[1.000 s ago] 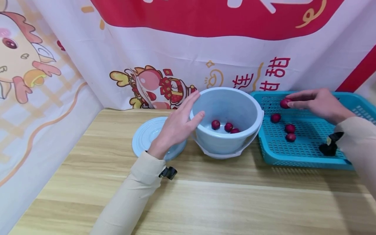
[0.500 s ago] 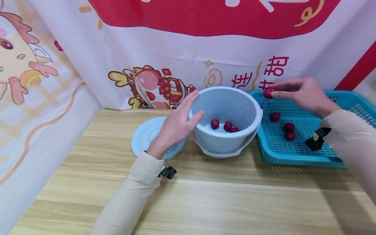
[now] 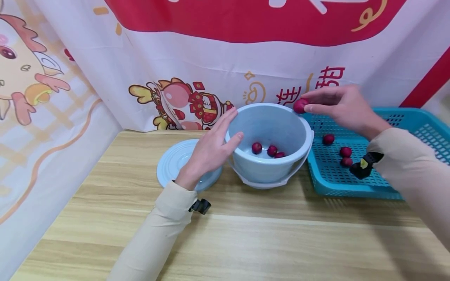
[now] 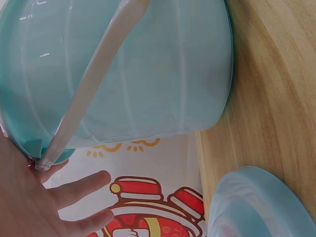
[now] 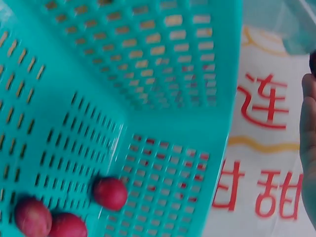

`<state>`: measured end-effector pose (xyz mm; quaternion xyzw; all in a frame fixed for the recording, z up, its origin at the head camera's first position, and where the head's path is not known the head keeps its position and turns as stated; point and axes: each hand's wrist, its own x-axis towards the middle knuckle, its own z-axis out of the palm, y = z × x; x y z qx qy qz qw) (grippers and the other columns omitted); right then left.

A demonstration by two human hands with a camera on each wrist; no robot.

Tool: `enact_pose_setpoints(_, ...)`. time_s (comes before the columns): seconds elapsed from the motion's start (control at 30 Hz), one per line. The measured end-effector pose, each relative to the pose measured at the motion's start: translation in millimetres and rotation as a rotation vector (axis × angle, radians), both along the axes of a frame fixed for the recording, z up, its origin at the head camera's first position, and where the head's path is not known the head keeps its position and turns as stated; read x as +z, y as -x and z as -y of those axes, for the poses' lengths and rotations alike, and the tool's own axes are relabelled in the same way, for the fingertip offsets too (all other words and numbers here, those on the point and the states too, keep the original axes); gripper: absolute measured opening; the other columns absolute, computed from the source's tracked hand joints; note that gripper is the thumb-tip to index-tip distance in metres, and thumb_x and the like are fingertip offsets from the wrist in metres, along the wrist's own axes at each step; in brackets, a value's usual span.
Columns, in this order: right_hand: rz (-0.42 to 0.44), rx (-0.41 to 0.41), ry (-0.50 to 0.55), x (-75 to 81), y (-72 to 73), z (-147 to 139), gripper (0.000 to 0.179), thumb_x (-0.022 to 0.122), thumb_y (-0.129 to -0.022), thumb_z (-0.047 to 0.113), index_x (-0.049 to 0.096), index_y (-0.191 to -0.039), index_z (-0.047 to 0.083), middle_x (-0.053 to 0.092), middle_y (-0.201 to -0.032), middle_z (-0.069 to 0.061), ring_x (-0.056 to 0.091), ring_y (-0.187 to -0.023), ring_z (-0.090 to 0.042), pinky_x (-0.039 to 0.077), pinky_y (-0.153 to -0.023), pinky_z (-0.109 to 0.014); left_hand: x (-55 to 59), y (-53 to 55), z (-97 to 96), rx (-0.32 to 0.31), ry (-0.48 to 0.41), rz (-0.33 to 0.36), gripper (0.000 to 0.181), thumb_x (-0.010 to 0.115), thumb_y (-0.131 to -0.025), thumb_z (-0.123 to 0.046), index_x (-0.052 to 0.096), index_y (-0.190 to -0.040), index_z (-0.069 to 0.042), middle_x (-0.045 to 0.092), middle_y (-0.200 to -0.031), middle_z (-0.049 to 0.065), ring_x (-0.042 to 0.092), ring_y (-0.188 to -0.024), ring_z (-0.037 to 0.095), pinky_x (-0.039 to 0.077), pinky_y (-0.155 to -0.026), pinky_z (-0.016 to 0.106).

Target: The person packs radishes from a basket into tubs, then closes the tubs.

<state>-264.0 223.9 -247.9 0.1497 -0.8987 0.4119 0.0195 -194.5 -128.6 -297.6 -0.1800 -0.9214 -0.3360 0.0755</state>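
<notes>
My left hand (image 3: 209, 152) rests against the left rim of a light blue bucket (image 3: 265, 171), fingers extended. The left wrist view shows its fingers (image 4: 81, 190) spread beside the bucket's pale handle (image 4: 89, 79). Over the bucket's right rim, my right hand (image 3: 346, 107) pinches a small, round, dark red fruit (image 3: 300, 105), perhaps a plum, between thumb and fingers. Several like fruits (image 3: 257, 148) lie on the bucket's floor. Three more fruits (image 3: 328, 139) sit in a teal perforated basket (image 3: 351, 191). In the right wrist view, only the hand's edge (image 5: 309, 153) shows, with the pinched fruit mostly cut off.
A light blue lid (image 3: 168, 166) lies on the wooden table (image 3: 246, 246) to the left of the bucket, partly behind my left forearm. The basket stands close to the bucket's right side. A printed cloth (image 3: 197, 58) hangs behind everything.
My right hand has carried the pinched fruit leftward and up, from above the basket to the bucket's right rim. My left hand has stayed at the bucket.
</notes>
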Motion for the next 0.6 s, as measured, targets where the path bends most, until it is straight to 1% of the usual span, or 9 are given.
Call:
enact_pose_setpoints(0.13, -0.026, 0.044, 0.005, 3.8, -3.5, 15, 0.056, 0.081, -0.091, 0.047, 0.069, -0.142, 0.027, 0.076, -0.128, 0.007, 0.068, -0.110, -0.006, 0.059, -0.078, -0.014, -0.1, 0.8, 0.5, 0.000, -0.002, -0.001, 0.074, 0.042, -0.104, -0.060, 0.024, -0.170, -0.030, 0.017, -0.179, -0.015, 0.032, -0.162, 0.025, 0.036, -0.124, 0.064)
enact_pose_setpoints(0.33, -0.037, 0.101, 0.000, 6.9, -7.5, 35, 0.052, 0.082, -0.092, 0.041, 0.072, -0.139, 0.023, 0.077, -0.127, -0.002, 0.073, -0.103, -0.004, 0.060, -0.080, -0.014, -1.1, 1.4, 1.0, -0.001, -0.004, 0.002, 0.074, 0.042, -0.104, -0.060, 0.024, -0.170, -0.031, 0.017, -0.178, -0.016, 0.032, -0.162, 0.025, 0.036, -0.124, 0.065)
enact_pose_setpoints(0.47, -0.024, 0.128, -0.003, 6.9, -8.7, 45, 0.048, 0.082, -0.093, 0.038, 0.073, -0.137, 0.022, 0.077, -0.128, -0.006, 0.074, -0.103, -0.008, 0.060, -0.080, -0.015, -1.2, 1.5, 0.6, -0.002, -0.009, -0.002, 0.074, 0.042, -0.104, -0.059, 0.025, -0.170, -0.030, 0.018, -0.179, -0.014, 0.034, -0.161, 0.026, 0.036, -0.124, 0.064)
enact_pose_setpoints(0.6, -0.029, 0.151, -0.018, 5.0, -8.1, 52, 0.050, 0.085, -0.090, 0.035, 0.073, -0.137, 0.022, 0.075, -0.131, -0.008, 0.074, -0.108, -0.017, 0.060, -0.079, -0.017, -1.2, 1.4, 0.1, 0.001, -0.007, 0.000, 0.074, 0.042, -0.104, -0.059, 0.026, -0.170, -0.029, 0.019, -0.179, -0.014, 0.035, -0.161, 0.025, 0.037, -0.124, 0.063)
